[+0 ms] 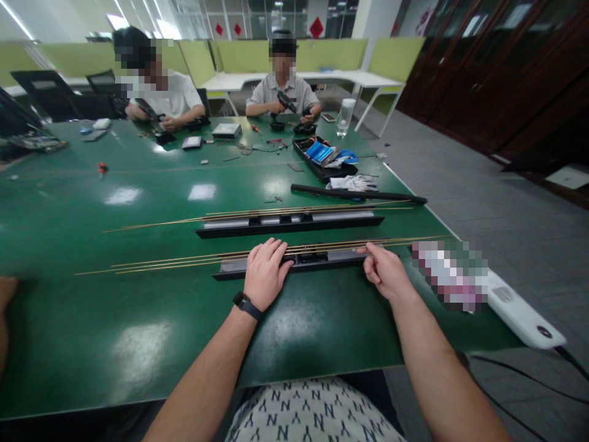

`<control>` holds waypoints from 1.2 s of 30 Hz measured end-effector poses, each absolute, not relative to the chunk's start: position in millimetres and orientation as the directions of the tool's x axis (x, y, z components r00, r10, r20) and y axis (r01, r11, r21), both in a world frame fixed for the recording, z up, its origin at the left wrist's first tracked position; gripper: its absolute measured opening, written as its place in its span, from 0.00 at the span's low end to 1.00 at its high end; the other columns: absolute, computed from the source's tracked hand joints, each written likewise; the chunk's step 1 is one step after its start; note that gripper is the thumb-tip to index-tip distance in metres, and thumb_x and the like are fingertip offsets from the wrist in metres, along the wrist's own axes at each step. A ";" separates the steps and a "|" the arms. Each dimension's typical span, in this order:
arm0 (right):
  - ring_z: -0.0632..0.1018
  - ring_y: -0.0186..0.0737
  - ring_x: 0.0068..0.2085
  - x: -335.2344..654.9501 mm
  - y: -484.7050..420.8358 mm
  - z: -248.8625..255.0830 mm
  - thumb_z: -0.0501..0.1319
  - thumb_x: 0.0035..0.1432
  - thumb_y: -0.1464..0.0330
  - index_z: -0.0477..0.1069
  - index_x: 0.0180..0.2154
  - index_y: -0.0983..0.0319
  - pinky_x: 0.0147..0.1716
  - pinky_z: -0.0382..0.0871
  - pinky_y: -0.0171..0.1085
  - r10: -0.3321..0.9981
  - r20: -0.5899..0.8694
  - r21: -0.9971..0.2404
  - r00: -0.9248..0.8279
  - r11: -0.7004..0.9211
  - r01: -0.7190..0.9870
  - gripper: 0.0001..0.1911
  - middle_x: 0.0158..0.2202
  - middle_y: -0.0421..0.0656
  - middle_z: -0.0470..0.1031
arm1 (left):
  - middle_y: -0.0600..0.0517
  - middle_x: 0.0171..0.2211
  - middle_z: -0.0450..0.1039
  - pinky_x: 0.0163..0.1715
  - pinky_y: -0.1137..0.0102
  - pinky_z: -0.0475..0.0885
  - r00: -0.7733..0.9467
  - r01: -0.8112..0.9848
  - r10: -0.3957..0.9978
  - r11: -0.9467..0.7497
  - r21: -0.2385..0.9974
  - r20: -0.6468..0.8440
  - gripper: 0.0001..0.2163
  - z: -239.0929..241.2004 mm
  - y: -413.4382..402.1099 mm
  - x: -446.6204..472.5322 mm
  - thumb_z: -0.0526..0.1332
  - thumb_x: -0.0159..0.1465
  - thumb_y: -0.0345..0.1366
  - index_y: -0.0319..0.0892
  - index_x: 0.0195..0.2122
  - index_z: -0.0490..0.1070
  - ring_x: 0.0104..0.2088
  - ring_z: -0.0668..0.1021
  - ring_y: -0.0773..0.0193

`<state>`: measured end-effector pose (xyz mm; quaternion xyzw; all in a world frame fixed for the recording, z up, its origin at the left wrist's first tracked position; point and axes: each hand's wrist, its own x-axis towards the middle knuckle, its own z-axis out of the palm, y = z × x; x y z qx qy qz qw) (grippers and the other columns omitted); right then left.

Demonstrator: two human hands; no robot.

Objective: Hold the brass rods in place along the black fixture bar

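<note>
My left hand (265, 273) lies flat over the nearer black-and-silver rail (232, 266), fingers stretched across thin brass-coloured rods (154, 265), the thumb out to the right. A dark strap circles that wrist. My right hand (384, 270) is at the rail's right part. Its index finger extends left close to the rods while the other fingers curl in; whether they pinch something is hidden. Dark fittings (313, 256) sit in the rail between the hands. Parallel to it, farther away, lies a second rail (276, 228) with more rods (230, 213) along it.
Beyond the rails are a long black bar (359, 194), pale gloves (353, 183) and a black tray (317, 164) with blue items. A white power strip (524, 313) projects past the green table's (184, 350) right edge. Two people work opposite; another person's hand (7, 291) shows at left.
</note>
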<state>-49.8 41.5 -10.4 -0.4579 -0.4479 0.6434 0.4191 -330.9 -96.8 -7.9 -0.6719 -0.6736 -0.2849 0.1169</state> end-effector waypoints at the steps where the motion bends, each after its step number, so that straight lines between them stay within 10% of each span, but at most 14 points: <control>1: 0.56 0.27 0.10 -49.8 41.3 -10.3 0.68 0.57 0.55 0.77 0.35 0.66 0.10 0.44 0.28 0.950 -0.213 -0.960 -0.229 -0.247 -0.129 0.18 0.13 0.38 0.68 | 0.43 0.59 0.75 0.62 0.54 0.64 -0.070 0.972 0.839 -0.064 0.226 0.540 0.18 -7.7 -96.8 -330.8 0.60 0.71 0.41 0.44 0.60 0.70 0.63 0.73 0.50; 36: 0.57 0.26 0.10 -51.3 42.1 -9.9 0.68 0.58 0.56 0.76 0.35 0.65 0.09 0.45 0.29 0.954 -0.220 -0.957 -0.204 -0.252 -0.143 0.17 0.14 0.38 0.68 | 0.42 0.59 0.75 0.64 0.53 0.65 -0.056 0.978 0.832 -0.065 0.196 0.553 0.19 -6.3 -98.5 -324.6 0.57 0.72 0.40 0.39 0.61 0.69 0.65 0.71 0.48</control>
